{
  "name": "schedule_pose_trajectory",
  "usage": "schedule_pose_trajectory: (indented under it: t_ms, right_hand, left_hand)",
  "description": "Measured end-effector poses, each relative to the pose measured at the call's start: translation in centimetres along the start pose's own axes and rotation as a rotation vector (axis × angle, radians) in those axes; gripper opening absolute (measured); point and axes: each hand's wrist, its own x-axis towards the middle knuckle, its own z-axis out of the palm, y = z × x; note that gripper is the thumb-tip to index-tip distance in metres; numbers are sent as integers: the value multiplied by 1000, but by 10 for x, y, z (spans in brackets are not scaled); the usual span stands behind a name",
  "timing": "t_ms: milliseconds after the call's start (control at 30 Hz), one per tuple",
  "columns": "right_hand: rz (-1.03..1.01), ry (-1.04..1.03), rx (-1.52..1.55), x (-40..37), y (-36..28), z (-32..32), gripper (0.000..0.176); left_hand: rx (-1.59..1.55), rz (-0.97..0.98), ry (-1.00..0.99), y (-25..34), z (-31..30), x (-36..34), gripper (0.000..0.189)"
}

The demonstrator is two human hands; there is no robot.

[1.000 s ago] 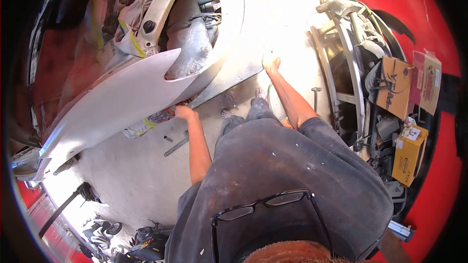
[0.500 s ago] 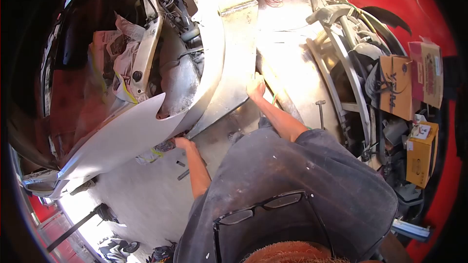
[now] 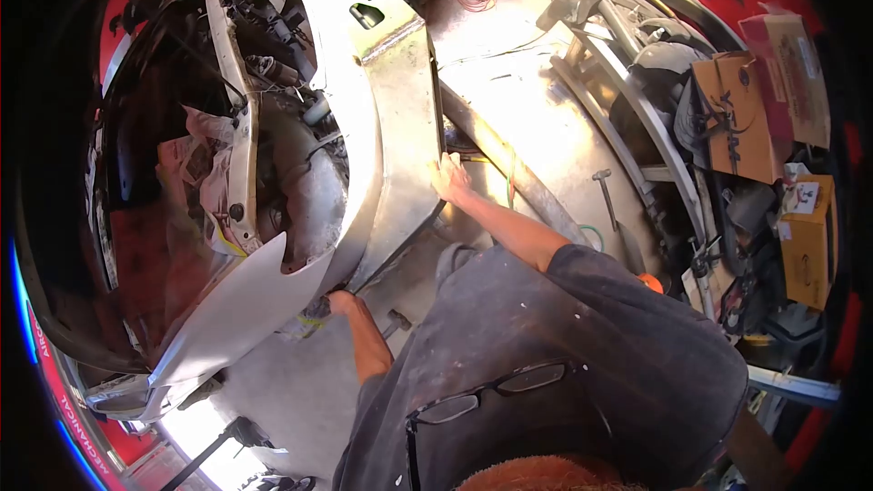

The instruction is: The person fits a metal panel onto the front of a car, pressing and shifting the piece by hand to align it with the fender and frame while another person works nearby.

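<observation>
White panel [image 3: 236, 314]: left of the left hand, its pointed tip turned upward.
Left hand [image 3: 344, 302]: at the metal panel's lower end; fingers hidden, closure untellable.
Metal panel [image 3: 400, 141]: runs from the left hand past the right; probably steadiest with force shared evenly.
Right hand [image 3: 450, 180]: fingers curled over its edge; mind any sharp rim.
Hammer [image 3: 607, 200]: right of the right hand, well apart.
</observation>
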Motion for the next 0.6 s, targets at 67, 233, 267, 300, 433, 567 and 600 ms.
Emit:
schedule_pose_trajectory:
  t_ms: [67,233,267,300,433,567,600]
  right_hand:
    - [28,-57,-13,-2,-6,-12,59]
    - [0,-153,-51,3,-2,-18,63]
    - [1,-173,-67,3,-2,-19,64]
    - [15,-184,-66,3,-3,-20,65]
    - [51,-218,-56,2,-7,-26,68]
    - [51,-242,-66,5,-5,-25,71]
    - [47,-247,-72,5,-5,-28,72]
  left_hand:
    - [100,-8,64,6,2,-3,55]
    - [5,-23,123,37,-16,-57,62]
    - [19,-24,120,38,-17,-60,62]
    - [33,-25,118,40,-20,-63,62]
    - [65,-30,108,46,-24,-71,60]
    - [315,147,74,-12,5,20,49]
    - [353,184,65,-17,12,31,47]
